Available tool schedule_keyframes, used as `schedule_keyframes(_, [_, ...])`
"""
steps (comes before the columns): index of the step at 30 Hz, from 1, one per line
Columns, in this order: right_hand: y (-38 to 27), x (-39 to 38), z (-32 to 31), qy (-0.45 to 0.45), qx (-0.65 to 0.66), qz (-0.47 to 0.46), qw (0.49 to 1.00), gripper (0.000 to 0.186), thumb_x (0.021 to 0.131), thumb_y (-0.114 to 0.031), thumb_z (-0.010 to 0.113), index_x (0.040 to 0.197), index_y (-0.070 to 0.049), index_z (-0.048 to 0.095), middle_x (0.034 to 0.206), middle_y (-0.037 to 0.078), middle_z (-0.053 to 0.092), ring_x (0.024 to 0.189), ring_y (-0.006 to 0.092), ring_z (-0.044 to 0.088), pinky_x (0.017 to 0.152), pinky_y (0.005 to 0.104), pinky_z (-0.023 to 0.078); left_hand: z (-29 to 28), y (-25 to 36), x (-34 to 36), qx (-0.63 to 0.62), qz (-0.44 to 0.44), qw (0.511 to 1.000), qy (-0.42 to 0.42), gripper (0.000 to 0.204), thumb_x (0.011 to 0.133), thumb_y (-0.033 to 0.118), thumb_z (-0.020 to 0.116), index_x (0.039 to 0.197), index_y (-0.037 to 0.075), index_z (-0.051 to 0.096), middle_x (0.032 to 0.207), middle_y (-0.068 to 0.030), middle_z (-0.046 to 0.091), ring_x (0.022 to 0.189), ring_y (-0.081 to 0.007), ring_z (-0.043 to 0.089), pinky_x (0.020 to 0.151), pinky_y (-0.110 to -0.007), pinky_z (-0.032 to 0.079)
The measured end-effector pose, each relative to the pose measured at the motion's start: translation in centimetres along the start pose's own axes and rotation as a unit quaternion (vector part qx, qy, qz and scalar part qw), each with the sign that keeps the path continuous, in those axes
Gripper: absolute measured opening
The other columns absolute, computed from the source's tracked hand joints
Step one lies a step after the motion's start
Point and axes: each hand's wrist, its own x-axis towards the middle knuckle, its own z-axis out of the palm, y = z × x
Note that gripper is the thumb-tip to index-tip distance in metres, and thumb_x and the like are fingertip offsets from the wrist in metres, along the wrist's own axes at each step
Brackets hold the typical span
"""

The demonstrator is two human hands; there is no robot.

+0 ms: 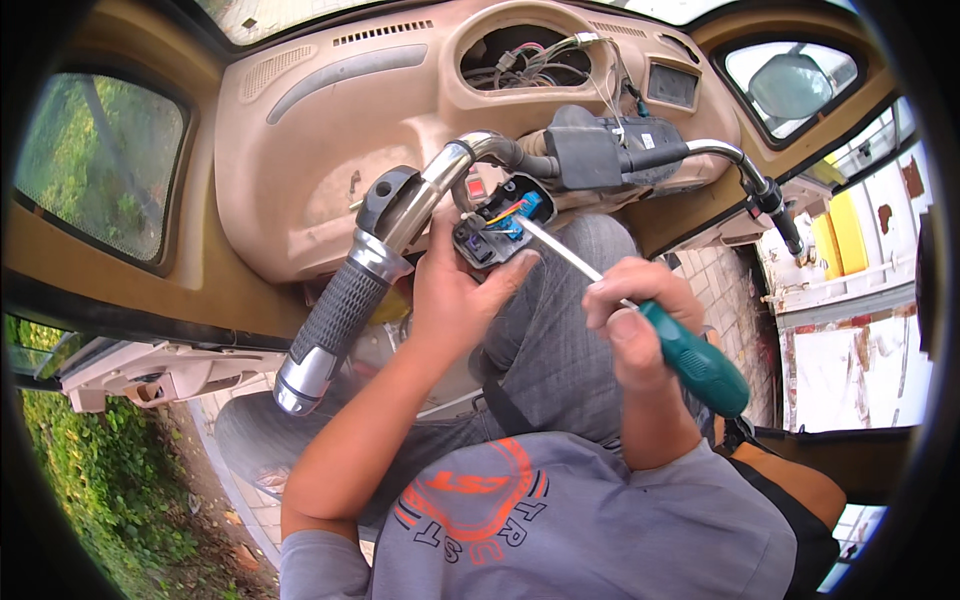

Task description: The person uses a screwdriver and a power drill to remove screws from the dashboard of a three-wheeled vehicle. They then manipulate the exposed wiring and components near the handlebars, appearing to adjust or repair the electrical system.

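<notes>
I see 1 open switch housing [486,244] pinched in L hand [455,300], fwd-left of R hand [638,350] gripping 1 screwdriver [700,365].

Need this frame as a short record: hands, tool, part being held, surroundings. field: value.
left: left hand holds open housing
right: right hand grips screwdriver
tool: green handle, metal shaft; tip at housing's blue part, contact unclear
housing: dark, coloured wires inside
handlebar: chrome tube, ribbed grip at left
dashboard: beige; loose wires in rounded opening
</notes>
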Motion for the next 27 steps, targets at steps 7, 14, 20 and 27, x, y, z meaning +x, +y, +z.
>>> schedule_keyframes(7, [1.3, 0.0, 1.6, -0.02, 0.008, 0.015, 1.0, 0.014, 0.087, -0.012, 0.066, 0.09, 0.002, 0.067, 0.068, 0.008, 0.059, 0.058, 0.0139, 0.054, 0.054, 0.0276, 0.041, -1.2, 1.4, -0.2, -0.032, -0.039, 0.997, -0.052, 0.056, 0.086, -0.002, 0.071, 0.131, 0.0, 0.037, 0.097, -0.0127, 0.069, 0.082, -0.0152, 0.068, 0.068, -0.029, 0.055])
schedule_keyframes(14, [1.0, 0.5, 1.9, -0.017, 0.02, 0.064, 0.998, 0.015, 0.087, -0.013, 0.066, 0.087, 0.002, 0.068, 0.069, 0.007, 0.059, 0.06, 0.0112, 0.052, 0.055, 0.0265, 0.041, -1.2, 0.9, 0.0, -0.03, -0.021, 0.998, -0.046, 0.057, 0.086, -0.002, 0.071, 0.132, -0.001, 0.037, 0.098, -0.0116, 0.068, 0.081, -0.0137, 0.067, 0.068, -0.027, 0.055])
schedule_keyframes(20, [1.4, 0.8, 1.8, 0.007, 0.066, 0.098, 0.993, 0.019, 0.089, -0.015, 0.064, 0.087, 0.004, 0.068, 0.071, 0.005, 0.06, 0.063, 0.0076, 0.049, 0.057, 0.0248, 0.038, -1.2, 1.5, -0.1, -0.034, -0.033, 0.997, -0.059, 0.062, 0.086, -0.001, 0.071, 0.137, -0.001, 0.036, 0.107, -0.0104, 0.063, 0.091, -0.0146, 0.064, 0.078, -0.03, 0.053])
schedule_keyframes(27, [1.3, 0.6, 2.3, 0.04, 0.107, 0.134, 0.984, 0.023, 0.091, -0.018, 0.063, 0.087, 0.004, 0.068, 0.072, 0.004, 0.061, 0.063, 0.0074, 0.05, 0.057, 0.0237, 0.039, -1.1, 1.7, -0.2, -0.06, -0.058, 0.994, -0.063, 0.065, 0.086, 0.0, 0.074, 0.139, 0.001, 0.037, 0.126, -0.0118, 0.059, 0.113, -0.0182, 0.062, 0.097, -0.035, 0.052])
